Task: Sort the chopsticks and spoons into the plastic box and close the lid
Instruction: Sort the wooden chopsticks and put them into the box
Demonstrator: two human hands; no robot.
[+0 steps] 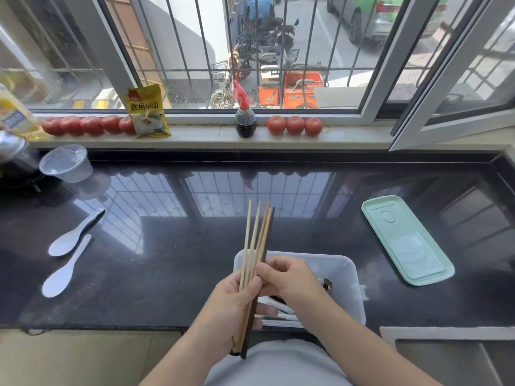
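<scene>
My left hand (231,305) grips a bundle of several chopsticks (257,235), pale wooden ones and a dark one, tips pointing away from me. My right hand (289,277) pinches the same bundle from the right, just above the left hand. Both hands hover over the near left part of the white plastic box (345,274), which stands open at the counter's front edge with a few utensils inside, partly hidden by my hands. The mint green lid (407,240) lies flat on the counter to the right of the box. Two white spoons (75,235) (64,271) lie on the counter at the left.
The black glossy counter (181,260) reaches back to a windowsill with tomatoes (294,125), a dark sauce bottle (245,122) and a yellow packet (147,111). A clear plastic bowl (67,162) stands at the back left. A sink edge (446,332) shows at the near right.
</scene>
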